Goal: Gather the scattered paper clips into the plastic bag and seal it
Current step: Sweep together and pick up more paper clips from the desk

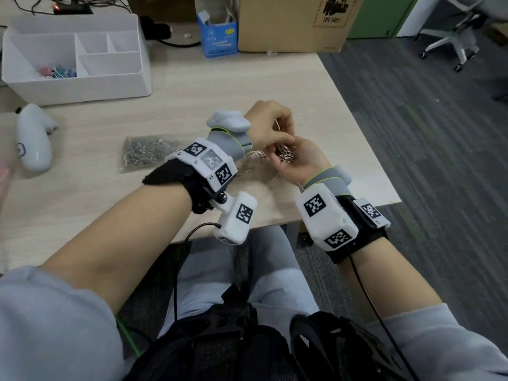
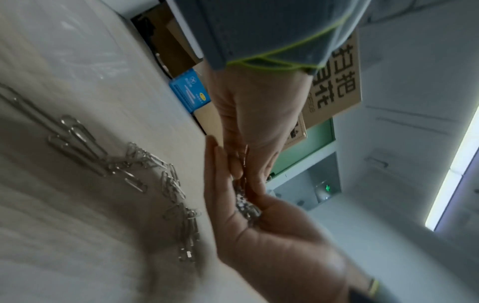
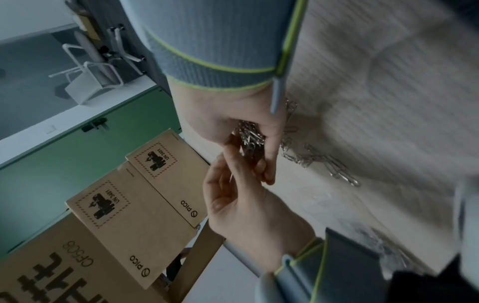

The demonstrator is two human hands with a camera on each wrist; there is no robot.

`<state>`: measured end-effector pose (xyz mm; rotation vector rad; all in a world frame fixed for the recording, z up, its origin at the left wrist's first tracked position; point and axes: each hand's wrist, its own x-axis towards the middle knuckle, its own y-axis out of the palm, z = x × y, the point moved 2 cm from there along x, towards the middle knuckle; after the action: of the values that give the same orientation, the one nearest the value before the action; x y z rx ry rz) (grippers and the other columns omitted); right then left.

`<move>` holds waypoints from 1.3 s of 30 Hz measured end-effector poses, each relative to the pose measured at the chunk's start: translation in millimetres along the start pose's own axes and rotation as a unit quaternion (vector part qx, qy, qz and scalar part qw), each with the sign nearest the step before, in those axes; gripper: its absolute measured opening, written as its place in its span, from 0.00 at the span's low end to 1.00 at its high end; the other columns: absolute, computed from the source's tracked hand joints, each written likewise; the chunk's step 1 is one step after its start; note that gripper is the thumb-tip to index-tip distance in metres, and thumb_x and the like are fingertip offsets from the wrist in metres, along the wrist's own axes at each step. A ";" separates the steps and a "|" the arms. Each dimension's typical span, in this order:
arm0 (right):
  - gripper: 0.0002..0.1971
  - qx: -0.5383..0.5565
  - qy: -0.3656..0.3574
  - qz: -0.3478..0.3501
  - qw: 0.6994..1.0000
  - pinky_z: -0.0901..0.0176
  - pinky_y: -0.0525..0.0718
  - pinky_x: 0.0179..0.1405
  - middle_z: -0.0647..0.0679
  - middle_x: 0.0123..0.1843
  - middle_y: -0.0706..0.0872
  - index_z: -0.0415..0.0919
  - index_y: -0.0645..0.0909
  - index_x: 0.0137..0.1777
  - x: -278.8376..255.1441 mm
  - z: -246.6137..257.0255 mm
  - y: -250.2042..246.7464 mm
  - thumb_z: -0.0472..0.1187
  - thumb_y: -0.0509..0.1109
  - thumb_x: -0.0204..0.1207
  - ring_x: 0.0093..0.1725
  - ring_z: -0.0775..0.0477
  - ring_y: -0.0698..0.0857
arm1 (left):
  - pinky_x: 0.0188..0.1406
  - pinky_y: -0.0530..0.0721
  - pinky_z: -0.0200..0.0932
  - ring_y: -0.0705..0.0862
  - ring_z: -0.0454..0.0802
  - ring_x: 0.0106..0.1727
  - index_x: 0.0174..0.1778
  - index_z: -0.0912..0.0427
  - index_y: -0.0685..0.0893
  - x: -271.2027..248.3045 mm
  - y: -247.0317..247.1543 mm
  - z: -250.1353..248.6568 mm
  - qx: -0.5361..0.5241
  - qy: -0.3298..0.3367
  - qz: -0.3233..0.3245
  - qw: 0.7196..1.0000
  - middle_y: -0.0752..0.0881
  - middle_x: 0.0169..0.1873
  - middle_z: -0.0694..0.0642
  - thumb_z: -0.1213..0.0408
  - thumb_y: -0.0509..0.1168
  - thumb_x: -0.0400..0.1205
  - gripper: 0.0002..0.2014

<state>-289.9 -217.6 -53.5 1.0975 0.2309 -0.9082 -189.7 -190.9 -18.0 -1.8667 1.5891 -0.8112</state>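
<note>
A heap of silver paper clips (image 1: 286, 155) lies in my right hand (image 1: 301, 165), which is palm up with its fingers curled round them (image 3: 250, 139). Just above it, my left hand (image 1: 270, 127) pinches a few clips (image 2: 243, 155) between fingertips and thumb over that palm. More loose clips (image 1: 251, 162) are scattered on the table under and left of both hands (image 2: 168, 184) (image 3: 324, 162). The clear plastic bag (image 1: 148, 152), holding many clips, lies flat on the table to the left of my left wrist; neither hand touches it.
A white desk organiser (image 1: 77, 59) with coloured clips stands at the back left, a white controller (image 1: 34, 138) lies at the left. A blue box (image 1: 217, 37) and a cardboard box (image 1: 297, 23) stand behind. The table's right edge (image 1: 365, 138) is near my right hand.
</note>
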 end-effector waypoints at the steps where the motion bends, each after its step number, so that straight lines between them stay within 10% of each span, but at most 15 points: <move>1: 0.20 0.023 0.006 0.005 1.000 0.58 0.88 0.26 0.37 0.25 0.86 0.30 0.81 0.36 0.6 0.6 -0.1 0.32 0.51 0.84 0.25 0.43 0.87 | 0.38 0.78 0.37 0.81 0.38 0.30 0.39 0.63 0.87 -0.2 2.1 -2.1 0.007 0.008 0.011 1.000 0.86 0.32 0.55 0.65 0.75 0.70 0.06; 5: 0.20 0.078 0.005 0.006 0.997 0.52 0.89 0.30 0.34 0.28 0.87 0.25 0.83 0.36 0.3 6.8 -7.8 0.31 0.53 0.83 0.32 0.38 0.88 | 0.41 0.79 0.32 0.82 0.34 0.32 0.41 0.64 0.89 -2.2 1.4 -8.5 -0.030 0.045 0.000 0.999 0.88 0.37 0.55 0.62 0.74 0.68 0.11; 8: 0.18 0.130 0.008 0.010 0.991 0.53 0.85 0.56 0.27 0.32 0.86 0.21 0.77 0.45 -6.1 11.7 -15.3 0.33 0.50 0.85 0.53 0.37 0.84 | 0.29 0.80 0.24 0.83 0.42 0.36 0.47 0.63 0.87 -0.9 -6.7 2.1 -0.079 0.021 -0.113 0.990 0.86 0.41 0.56 0.68 0.69 0.72 0.09; 12: 0.18 0.132 -0.020 -0.010 0.991 0.49 0.78 0.64 0.26 0.33 0.86 0.21 0.76 0.45 -12.9 21.4 -29.5 0.33 0.49 0.85 0.72 0.34 0.75 | 0.51 0.85 0.45 0.85 0.53 0.50 0.48 0.57 0.88 -5.3 3.6 27.5 0.000 -0.064 -0.046 0.997 0.87 0.49 0.59 0.57 0.70 0.66 0.16; 18: 0.18 0.099 -0.019 0.006 0.995 0.46 0.85 0.45 0.26 0.32 0.86 0.22 0.76 0.46 -14.9 24.5 -34.9 0.35 0.49 0.86 0.46 0.31 0.82 | 0.52 0.74 0.43 0.77 0.49 0.50 0.48 0.57 0.88 -13.5 37.7 16.0 0.093 -0.009 0.119 0.989 0.78 0.45 0.51 0.40 0.73 0.53 0.32; 24: 0.18 0.100 -0.034 0.007 0.994 0.48 0.70 0.75 0.25 0.51 0.81 0.20 0.75 0.48 -14.9 23.1 -33.5 0.34 0.48 0.86 0.72 0.32 0.74 | 0.50 0.81 0.54 0.80 0.52 0.41 0.39 0.61 0.89 -20.4 24.7 27.8 0.080 -0.028 0.078 0.993 0.81 0.38 0.56 0.60 0.77 0.67 0.10; 28: 0.18 0.098 -0.029 0.009 0.995 0.47 0.70 0.75 0.28 0.71 0.75 0.20 0.75 0.48 -11.8 17.3 -26.0 0.34 0.48 0.86 0.74 0.31 0.73 | 0.51 0.83 0.57 0.83 0.55 0.44 0.39 0.60 0.89 -29.2 6.5 37.1 0.090 -0.061 0.079 0.991 0.86 0.39 0.57 0.62 0.76 0.67 0.08; 34: 0.18 0.083 -0.014 0.012 0.996 0.47 0.71 0.74 0.27 0.58 0.80 0.20 0.75 0.48 -6.6 6.6 -13.1 0.34 0.47 0.86 0.74 0.31 0.72 | 0.68 0.73 0.50 0.75 0.54 0.64 0.63 0.53 0.81 -44.9 -7.3 54.2 0.133 -0.088 0.116 0.980 0.78 0.60 0.59 0.52 0.81 0.59 0.35; 39: 0.19 0.080 -0.012 0.007 0.997 0.49 0.70 0.76 0.28 0.73 0.74 0.21 0.75 0.48 -7.1 2.1 -9.3 0.34 0.47 0.86 0.74 0.31 0.73 | 0.60 0.77 0.49 0.80 0.57 0.56 0.55 0.57 0.86 -46.8 -4.7 56.3 0.098 -0.099 0.074 0.987 0.80 0.52 0.59 0.59 0.80 0.63 0.24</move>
<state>-301.7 -217.1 -54.6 1.2348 0.1316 -0.9390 -150.1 -142.5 -56.4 -1.6165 1.4483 -0.6687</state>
